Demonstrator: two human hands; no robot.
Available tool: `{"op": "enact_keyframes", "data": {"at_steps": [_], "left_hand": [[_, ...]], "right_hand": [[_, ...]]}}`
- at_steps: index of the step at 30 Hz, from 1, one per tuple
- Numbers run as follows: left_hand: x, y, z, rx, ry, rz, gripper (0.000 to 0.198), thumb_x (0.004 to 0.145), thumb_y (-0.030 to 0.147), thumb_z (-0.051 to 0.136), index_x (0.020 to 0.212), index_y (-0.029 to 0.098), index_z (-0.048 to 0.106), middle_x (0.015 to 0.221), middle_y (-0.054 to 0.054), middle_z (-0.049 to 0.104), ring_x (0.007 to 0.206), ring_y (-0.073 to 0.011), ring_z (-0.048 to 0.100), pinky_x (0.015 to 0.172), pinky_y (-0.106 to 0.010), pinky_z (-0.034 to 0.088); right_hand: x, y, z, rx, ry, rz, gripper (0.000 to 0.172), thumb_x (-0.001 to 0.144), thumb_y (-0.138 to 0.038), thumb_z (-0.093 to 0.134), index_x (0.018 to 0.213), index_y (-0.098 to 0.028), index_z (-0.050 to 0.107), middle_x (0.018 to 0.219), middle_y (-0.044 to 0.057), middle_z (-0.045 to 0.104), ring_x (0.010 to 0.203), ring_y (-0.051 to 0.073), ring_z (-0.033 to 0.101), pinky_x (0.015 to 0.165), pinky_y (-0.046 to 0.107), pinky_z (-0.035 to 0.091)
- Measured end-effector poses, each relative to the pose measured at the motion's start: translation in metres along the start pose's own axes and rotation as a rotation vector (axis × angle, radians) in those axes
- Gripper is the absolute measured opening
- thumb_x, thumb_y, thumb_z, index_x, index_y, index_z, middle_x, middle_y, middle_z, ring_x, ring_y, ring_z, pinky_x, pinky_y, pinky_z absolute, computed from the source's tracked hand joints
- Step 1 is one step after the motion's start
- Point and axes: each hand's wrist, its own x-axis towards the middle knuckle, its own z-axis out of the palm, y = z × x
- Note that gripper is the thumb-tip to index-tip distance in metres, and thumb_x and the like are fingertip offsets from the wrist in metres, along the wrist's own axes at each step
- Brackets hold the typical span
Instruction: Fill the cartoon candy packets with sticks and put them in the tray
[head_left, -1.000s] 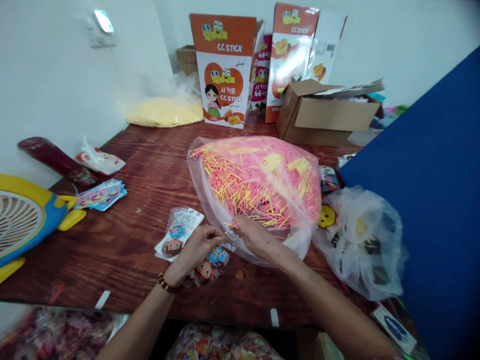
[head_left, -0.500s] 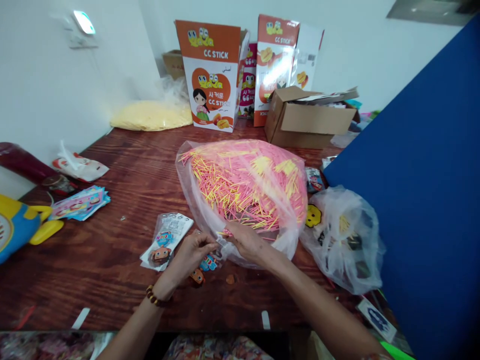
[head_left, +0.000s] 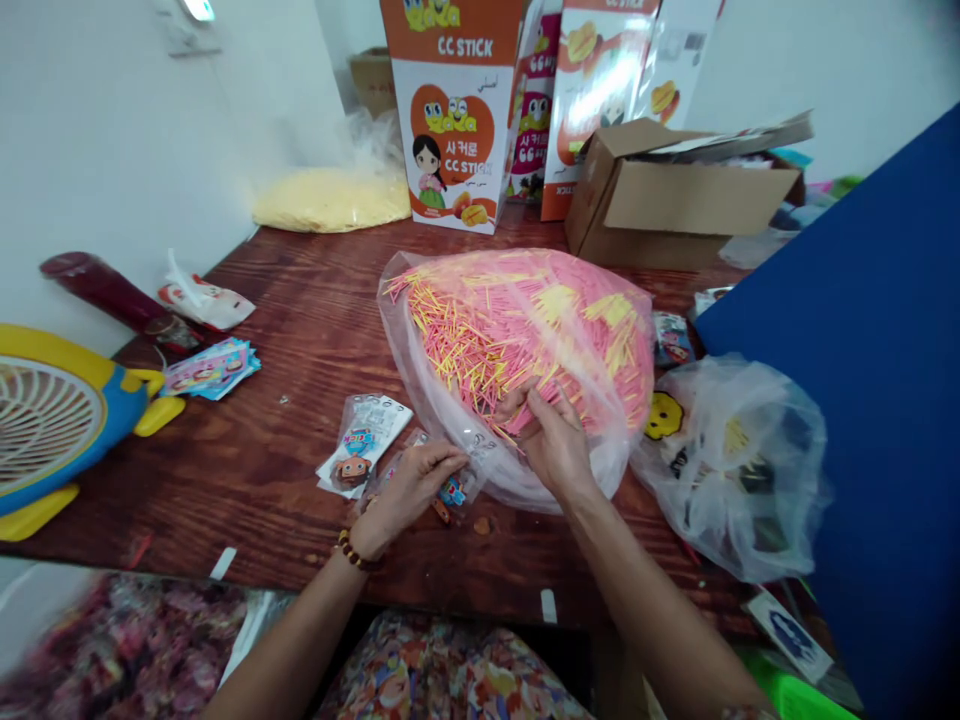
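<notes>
A large clear plastic bag (head_left: 405, 330) lies open on the table, full of thin pink and yellow sticks (head_left: 465, 350). My right hand (head_left: 555, 445) reaches into its mouth, fingers curled around some pink sticks. Just left of the bag, my left hand (head_left: 416, 485) pinches the edge of a small clear printed packet (head_left: 454, 492). That packet bears blue lettering and a brown cartoon figure, and is partly covered by my fingers. Beside my left wrist lies a stack of similar packets (head_left: 364, 445), fanned slightly.
At the back stand printed CC STICK cartons (head_left: 457, 140), an open cardboard box (head_left: 675, 200) and a yellow-filled bag (head_left: 330, 200). A knotted clear bag (head_left: 739, 470) sits at right beside a blue panel (head_left: 885, 400). On the left are a toy-shaped fan (head_left: 60, 420) and blue-pink packets (head_left: 214, 368).
My right hand has moved from the bag's near rim, by my left hand, to deeper among the sticks. My left hand stays at the packet. The view has shifted, showing more of the fan.
</notes>
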Motion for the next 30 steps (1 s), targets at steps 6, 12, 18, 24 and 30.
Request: {"op": "enact_keyframes", "data": {"at_steps": [6,12,18,24,30], "left_hand": [[0.002,0.003,-0.001,-0.021,0.012,0.09,0.031,0.095,0.038,0.053,0.077,0.016,0.066,0.074,-0.002,0.061,0.071,-0.0138,0.052,0.067,-0.023,0.04],[0.002,0.006,-0.002,-0.011,0.075,0.092,0.031,0.094,0.039,0.054,0.077,0.017,0.067,0.073,-0.001,0.061,0.071,-0.0142,0.052,0.068,-0.024,0.04],[0.008,0.004,0.001,-0.128,0.119,0.077,0.026,0.09,0.039,0.059,0.085,0.017,0.071,0.08,-0.002,0.066,0.076,-0.0151,0.056,0.072,-0.024,0.044],[0.014,0.005,0.003,-0.263,0.109,0.065,0.025,0.088,0.04,0.064,0.084,0.016,0.071,0.081,-0.002,0.066,0.076,-0.014,0.056,0.071,-0.024,0.046],[0.021,0.011,0.002,-0.37,0.135,0.07,0.026,0.082,0.042,0.069,0.084,0.016,0.071,0.08,-0.002,0.066,0.076,-0.0144,0.057,0.073,-0.024,0.048]], "right_hand": [[-0.001,0.004,0.027,0.145,-0.01,-0.034,0.015,0.088,-0.039,0.06,0.089,-0.024,0.057,0.075,-0.001,0.069,0.084,0.02,0.069,0.085,0.037,0.054],[-0.008,0.02,0.023,-0.048,-0.047,-0.004,0.02,0.09,-0.043,0.058,0.089,-0.023,0.061,0.083,0.003,0.074,0.094,0.022,0.07,0.098,0.042,0.05],[-0.014,0.019,0.018,-0.162,-0.181,0.05,0.015,0.086,-0.038,0.066,0.094,-0.026,0.066,0.112,0.003,0.073,0.112,0.021,0.064,0.107,0.042,0.044],[-0.006,0.001,0.018,-0.286,-0.21,-0.032,0.027,0.095,-0.041,0.053,0.093,-0.025,0.075,0.11,0.004,0.074,0.112,0.021,0.065,0.106,0.04,0.044],[-0.001,-0.017,0.022,-0.449,-0.278,-0.025,0.023,0.089,-0.036,0.061,0.101,-0.025,0.077,0.111,0.003,0.076,0.114,0.022,0.064,0.106,0.04,0.043]]}}
